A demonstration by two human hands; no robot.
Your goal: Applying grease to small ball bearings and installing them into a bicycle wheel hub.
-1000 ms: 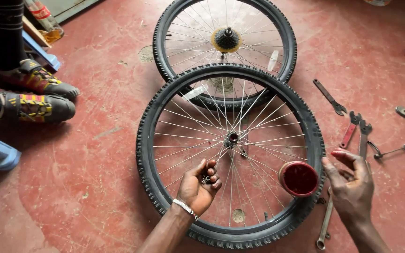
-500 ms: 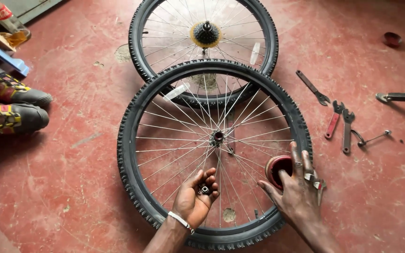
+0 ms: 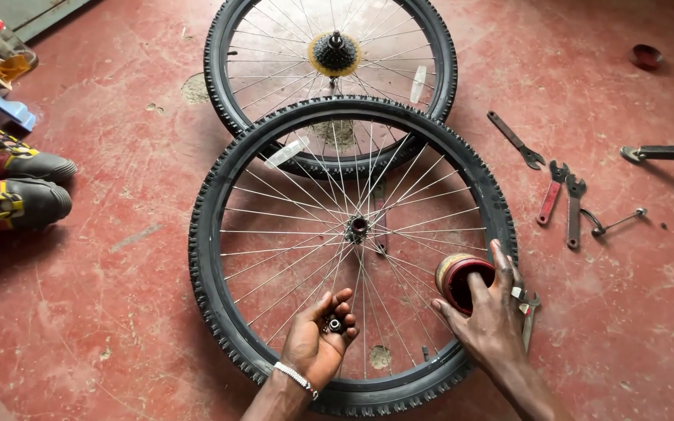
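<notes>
A: How is your light?
B: You have soft, even daylight on the red floor [image 3: 118, 327]. Shadows are faint, darkest by the shoes [image 3: 9, 183].
A: Any blur or glare?
B: None; your spokes [image 3: 290, 226] read sharp, edges barely bend.

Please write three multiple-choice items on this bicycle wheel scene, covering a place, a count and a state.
1. Where does the red tin sit?
A. inside the near wheel's rim
B. beside the shoes
C. on the far wheel's cassette

2. How many bicycle wheels lie on the floor?
A. one
B. two
C. three

3. What is the left hand doing?
A. lying flat on the floor
B. gripping a spanner
C. holding a small hub part

Answers: 1 A, the right hand touches it among the spokes; 2 B, the near wheel overlaps the far wheel; 3 C, the part rests at its fingertips.
</notes>
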